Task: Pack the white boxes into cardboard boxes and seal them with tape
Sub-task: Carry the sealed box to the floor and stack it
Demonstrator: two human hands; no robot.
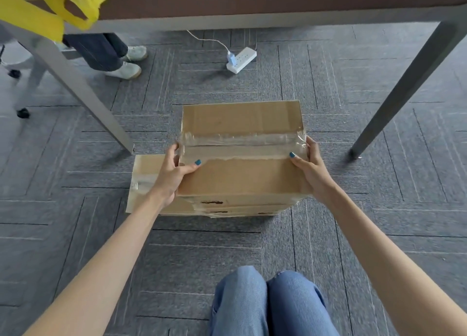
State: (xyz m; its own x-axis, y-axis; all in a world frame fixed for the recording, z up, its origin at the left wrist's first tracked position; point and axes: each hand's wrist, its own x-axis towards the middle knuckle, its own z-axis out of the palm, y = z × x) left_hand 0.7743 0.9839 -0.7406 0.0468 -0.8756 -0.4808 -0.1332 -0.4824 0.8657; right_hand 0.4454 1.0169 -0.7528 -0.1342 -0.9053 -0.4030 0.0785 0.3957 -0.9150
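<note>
The left hand [174,170] grips the left end of the taped cardboard box [240,181], thumb on top, fingers curled round the side. The right hand [312,170] grips the right end likewise. Clear tape [240,143] crosses the box top. The box sits over a lower carton [144,181] on the carpet [75,234]; whether they touch is unclear. A power strip [241,60] lies well beyond the box.

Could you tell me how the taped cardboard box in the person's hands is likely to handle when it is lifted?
The cardboard box is probably stiff: its flaps lie flat under the clear tape. The left hand and right hand grip opposite ends, so it may be bulky rather than heavy. Its flat faces should not roll.
</note>
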